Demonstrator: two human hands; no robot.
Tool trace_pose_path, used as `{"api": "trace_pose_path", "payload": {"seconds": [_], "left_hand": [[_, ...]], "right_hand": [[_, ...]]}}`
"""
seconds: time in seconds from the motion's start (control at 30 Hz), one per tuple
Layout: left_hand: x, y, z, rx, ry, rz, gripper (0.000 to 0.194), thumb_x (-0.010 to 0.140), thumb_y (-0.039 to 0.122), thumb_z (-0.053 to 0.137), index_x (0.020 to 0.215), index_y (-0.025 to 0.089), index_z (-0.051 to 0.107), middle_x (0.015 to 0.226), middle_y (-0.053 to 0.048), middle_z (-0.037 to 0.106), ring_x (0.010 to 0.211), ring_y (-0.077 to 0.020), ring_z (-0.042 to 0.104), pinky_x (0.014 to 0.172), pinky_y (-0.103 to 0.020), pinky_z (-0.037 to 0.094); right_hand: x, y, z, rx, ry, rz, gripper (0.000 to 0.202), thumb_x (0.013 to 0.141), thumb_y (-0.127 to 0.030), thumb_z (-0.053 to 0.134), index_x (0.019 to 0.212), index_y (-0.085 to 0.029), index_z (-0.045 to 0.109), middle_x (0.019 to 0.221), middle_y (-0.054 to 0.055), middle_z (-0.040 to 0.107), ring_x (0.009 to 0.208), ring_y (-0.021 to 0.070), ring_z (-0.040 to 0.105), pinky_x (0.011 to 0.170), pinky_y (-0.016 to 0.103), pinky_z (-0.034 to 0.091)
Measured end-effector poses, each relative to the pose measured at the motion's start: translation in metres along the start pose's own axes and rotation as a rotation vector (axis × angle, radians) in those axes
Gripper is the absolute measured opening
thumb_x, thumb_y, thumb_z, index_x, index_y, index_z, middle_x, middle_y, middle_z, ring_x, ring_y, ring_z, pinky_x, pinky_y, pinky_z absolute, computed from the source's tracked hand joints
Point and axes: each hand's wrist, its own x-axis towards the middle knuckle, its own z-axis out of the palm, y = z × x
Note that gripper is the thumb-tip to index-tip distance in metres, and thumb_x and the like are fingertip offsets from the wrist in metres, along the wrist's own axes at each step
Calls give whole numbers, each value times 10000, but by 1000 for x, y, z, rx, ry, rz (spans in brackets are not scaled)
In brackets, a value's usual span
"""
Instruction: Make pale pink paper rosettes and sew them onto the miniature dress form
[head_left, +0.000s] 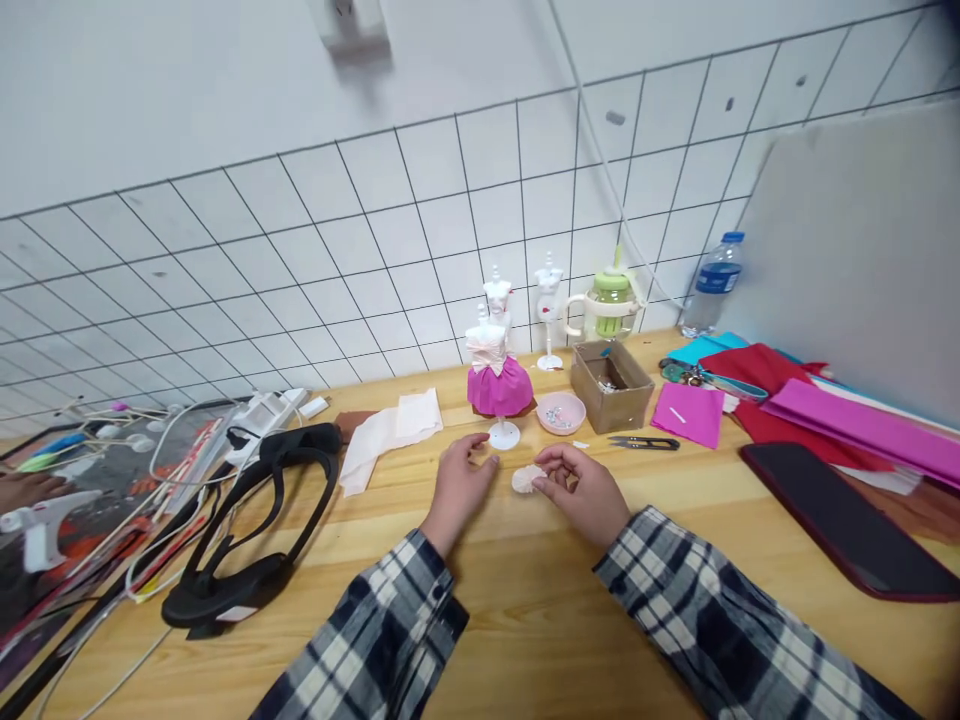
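My right hand (583,492) pinches the edge of a small, round, pale cloth piece (527,479) with a gathered look, just above or on the table. To its left, my left hand (459,487) rests with thumb and index finger apart and nothing visible between them. Its fingertips are near the white round base (504,435) of a miniature dress form. That form wears a pale pink top (487,347) and a puffy magenta skirt (500,388). Beside it sits a pink dish (561,413) with small shiny bits in it.
Behind stand bare mini dress forms (549,300), a cardboard box (616,400) and a green-lidded jug (612,300). Thread snips (645,443), magenta cloth (694,415) and a phone (847,525) lie right. Pale fabric (390,435) and a black head strap (255,540) lie left; another person's hand (30,490) shows far left.
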Motion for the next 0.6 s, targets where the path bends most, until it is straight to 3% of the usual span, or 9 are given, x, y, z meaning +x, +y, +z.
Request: {"api": "trace_pose_path", "payload": {"seconds": [0.1,0.23,0.6], "left_hand": [[18,8,23,97,58,-61,484,698,339,714,1149,193,617,1069,-101,681,1006,-267,601,858,-363,421],[34,15,40,92,144,-84,386,773,402,639,1085,177,600,1005,-92,697,936,-243,632,811,-340,424],[42,4,41,125,83,-79,221,833,329,542,918,178,679,912,-99,738,854,-232,666,667,-272,405]], "right_hand": [[0,0,-4,-1,30,-10,156,759,-300,644,863,-186,618,693,-8,604,584,128,525,553,260,452],[-2,0,-7,2,53,-69,262,760,-238,625,1013,-194,572,761,-6,643,606,127,556,593,267,473],[-5,0,-6,-52,50,-204,252,755,-190,620,1006,-204,605,764,-6,662,509,104,439,500,242,387]]}}
